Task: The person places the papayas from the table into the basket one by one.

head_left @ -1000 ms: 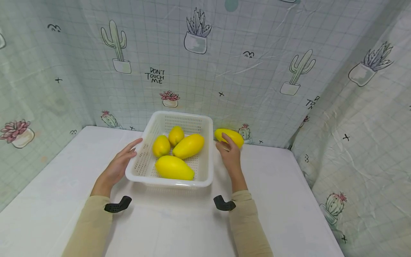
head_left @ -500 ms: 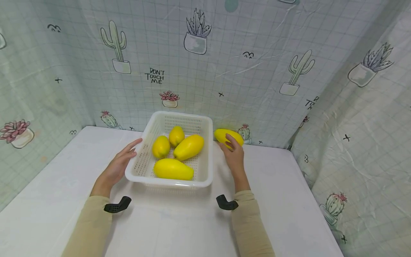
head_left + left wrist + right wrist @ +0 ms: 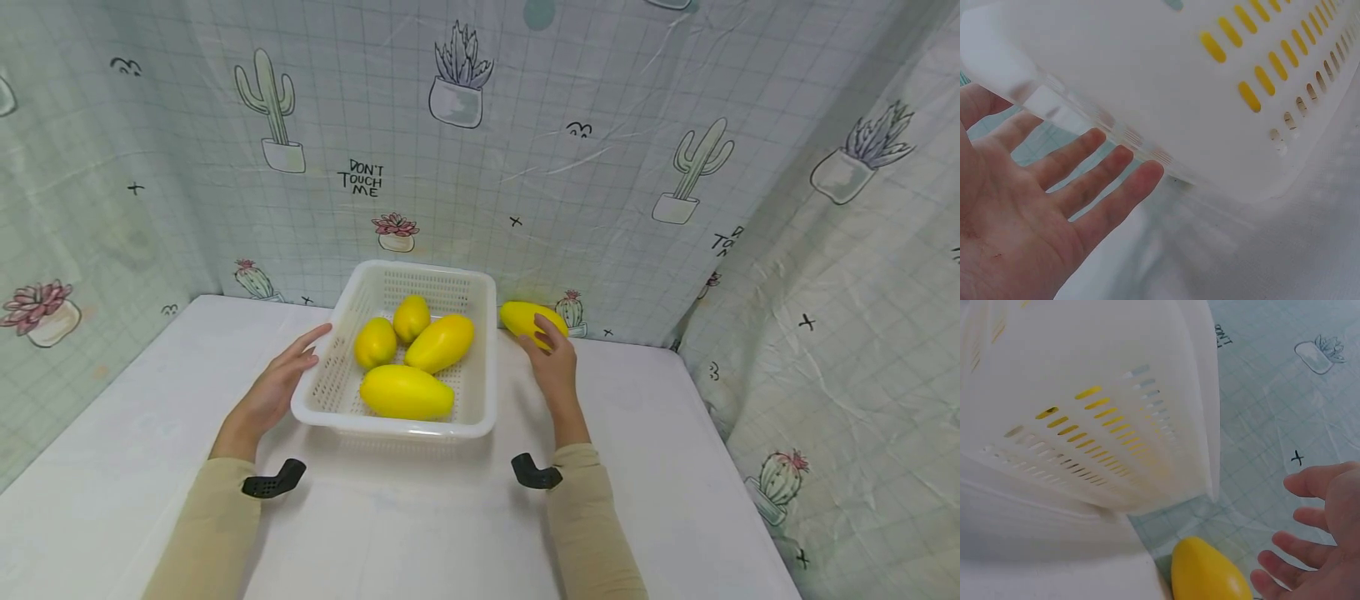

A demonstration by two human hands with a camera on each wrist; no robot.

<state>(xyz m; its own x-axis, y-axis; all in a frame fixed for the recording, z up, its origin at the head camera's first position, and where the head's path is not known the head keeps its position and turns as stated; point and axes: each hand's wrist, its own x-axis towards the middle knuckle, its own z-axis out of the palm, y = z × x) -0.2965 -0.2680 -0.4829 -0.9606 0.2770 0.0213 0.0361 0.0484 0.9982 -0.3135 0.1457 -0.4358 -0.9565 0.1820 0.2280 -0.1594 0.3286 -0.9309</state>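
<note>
A white perforated plastic basket (image 3: 486,367) stands in the middle of the head view. Inside lie two long yellow papaya-like fruits, one in front (image 3: 407,393) and one behind it (image 3: 441,343), and two smaller rounder yellow fruits (image 3: 376,343). My left hand (image 3: 272,392) has its straight fingers at the basket's left side; the left wrist view shows the fingertips by the rim. To the right of the basket, my right hand (image 3: 555,371) is beside another long yellow fruit (image 3: 517,317). Its fingers are spread and hold nothing; the right wrist view shows a gap to that fruit (image 3: 1207,572).
A white-covered table (image 3: 420,525) bears everything. Behind and at both sides hangs a cloth (image 3: 600,258) printed with cactus drawings, close to the table's back edge and the fruit there. A black wrist device (image 3: 274,479) sticks out from each sleeve.
My right hand has shifted to the right along the loose fruit, which stays in place. In the basket, the front fruit has rocked slightly. My left hand keeps its place.
</note>
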